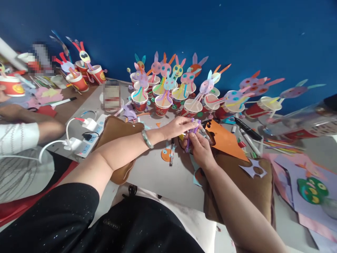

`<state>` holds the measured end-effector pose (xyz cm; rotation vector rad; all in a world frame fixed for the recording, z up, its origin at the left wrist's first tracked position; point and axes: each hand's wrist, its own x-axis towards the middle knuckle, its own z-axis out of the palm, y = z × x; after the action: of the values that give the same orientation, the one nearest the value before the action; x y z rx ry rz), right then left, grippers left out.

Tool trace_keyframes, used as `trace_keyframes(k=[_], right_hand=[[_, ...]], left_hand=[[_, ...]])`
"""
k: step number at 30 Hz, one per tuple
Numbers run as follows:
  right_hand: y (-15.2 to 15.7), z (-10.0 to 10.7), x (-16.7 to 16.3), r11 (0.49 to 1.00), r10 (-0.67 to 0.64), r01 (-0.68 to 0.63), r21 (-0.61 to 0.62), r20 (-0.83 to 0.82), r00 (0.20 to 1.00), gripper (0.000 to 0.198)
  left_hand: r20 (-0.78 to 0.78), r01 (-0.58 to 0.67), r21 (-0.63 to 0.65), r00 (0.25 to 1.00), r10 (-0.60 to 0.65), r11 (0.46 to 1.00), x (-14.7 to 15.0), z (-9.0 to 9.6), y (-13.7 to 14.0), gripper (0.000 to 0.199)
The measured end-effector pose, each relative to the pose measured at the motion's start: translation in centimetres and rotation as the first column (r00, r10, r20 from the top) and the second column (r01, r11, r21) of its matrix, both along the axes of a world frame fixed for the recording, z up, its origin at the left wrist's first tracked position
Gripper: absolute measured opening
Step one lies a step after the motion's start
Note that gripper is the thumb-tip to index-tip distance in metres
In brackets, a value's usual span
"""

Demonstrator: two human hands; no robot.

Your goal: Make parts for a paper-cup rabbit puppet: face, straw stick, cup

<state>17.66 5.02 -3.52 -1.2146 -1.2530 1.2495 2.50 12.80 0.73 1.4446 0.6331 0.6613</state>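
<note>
Left hand (177,127) and right hand (201,147) both pinch purple strips (195,129) — probably light, bendy, easily creased — best gripped gently mid-length.

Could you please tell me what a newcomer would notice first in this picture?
Colourful long-eared heads above red cups, before the blue wall, probably come first. Next, the left hand and right hand meet at purple strips mid-picture. A bright orange sheet lies just right of them.

Purple strips (195,128) (slim ones), bunched, tilted, between left hand (179,127) and right hand (201,149)
</note>
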Motion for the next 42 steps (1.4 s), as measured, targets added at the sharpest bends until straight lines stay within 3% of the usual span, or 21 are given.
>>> trace_keyframes(k=[16, 23, 28, 33, 42], right_hand=[[0.0, -0.1, 0.2, 0.993, 0.105, -0.1, 0.056, -0.096, 0.99, 0.049], [-0.3, 0.4, 0.0, 0.992, 0.125, -0.124, 0.014, -0.153, 0.98, 0.045], [-0.1, 0.1, -0.3, 0.996, 0.088, -0.089, -0.003, -0.152, 0.985, 0.045], [-0.1, 0.1, -0.3, 1.0, 0.027, -0.025, 0.015, -0.141, 0.99, 0.047], [-0.1, 0.3, -0.3, 0.998, 0.056, -0.058, -0.002, -0.172, 0.983, 0.049]], left_hand=[[0.065, 0.134, -0.205, 0.99, -0.123, 0.969, 0.1, 0.3, -1.0, 0.059], [0.089, 0.059, -0.287, 0.995, -0.035, 0.956, 0.4, 0.7, -1.4, 0.041], [0.119, -0.02, -0.32, 0.991, 0.061, 0.947, 0.9, -0.6, -1.5, 0.044], [0.146, -0.135, -0.277, 0.973, 0.181, 0.951, 1.2, -1.4, -1.3, 0.037], [0.11, -0.145, -0.281, 0.977, 0.181, 0.949, 1.2, -0.9, -1.2, 0.032]])
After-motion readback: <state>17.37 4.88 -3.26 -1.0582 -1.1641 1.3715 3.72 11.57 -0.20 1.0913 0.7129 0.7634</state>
